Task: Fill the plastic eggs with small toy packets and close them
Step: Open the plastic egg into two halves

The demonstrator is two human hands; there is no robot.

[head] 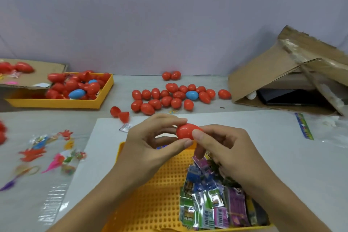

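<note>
While a red egg is held above the near tray, it is pinched between the fingers of both hands: the left hand grips its left end with thumb below and forefinger on top, and the right hand clasps its right end with curled fingers. The egg appears closed, though its seam is hidden. Toy packets are heaped in the right part of the yellow perforated tray, which is set on a white sheet on the table. Beyond the hands, a cluster of closed red eggs with one blue egg among them is spread on the table, and an open egg lies just left of it. A far tray at the left is filled with more eggs. Loose toys in clear wrapping are scattered at the left, and a cardboard box lies on its side at the right.
</note>
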